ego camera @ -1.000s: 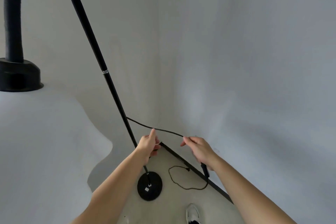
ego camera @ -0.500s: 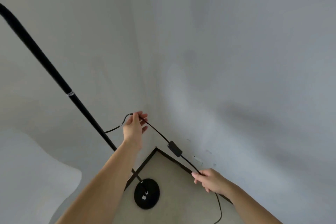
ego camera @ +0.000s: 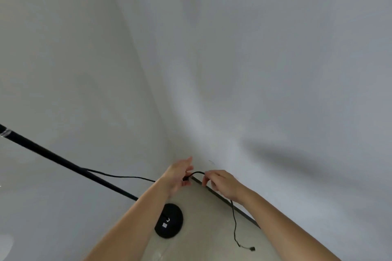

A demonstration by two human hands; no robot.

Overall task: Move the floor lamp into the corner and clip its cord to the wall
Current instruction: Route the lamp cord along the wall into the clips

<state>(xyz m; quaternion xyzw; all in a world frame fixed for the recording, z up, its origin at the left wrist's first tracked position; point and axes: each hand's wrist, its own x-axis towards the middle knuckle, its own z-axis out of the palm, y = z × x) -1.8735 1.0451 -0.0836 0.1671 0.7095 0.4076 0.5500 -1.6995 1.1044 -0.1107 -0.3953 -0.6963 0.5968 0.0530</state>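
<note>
The floor lamp's black pole slants from the left edge down to its round black base on the beige floor in the corner. Its thin black cord leaves the pole and runs right to my left hand, which pinches it together with a small dark piece low in the corner. A short arc of cord bridges to my right hand, which grips it too. Below that hand the cord hangs down, and its plug end lies on the floor.
Two plain white walls meet at the corner. A dark skirting strip runs along the foot of the right wall. A faint small mark shows on that wall just above my hands.
Both hands have come close together low in the corner, with the cord bunched into a short arc. The view swung right, so the lamp pole now sits further left and the shade is out of view.
</note>
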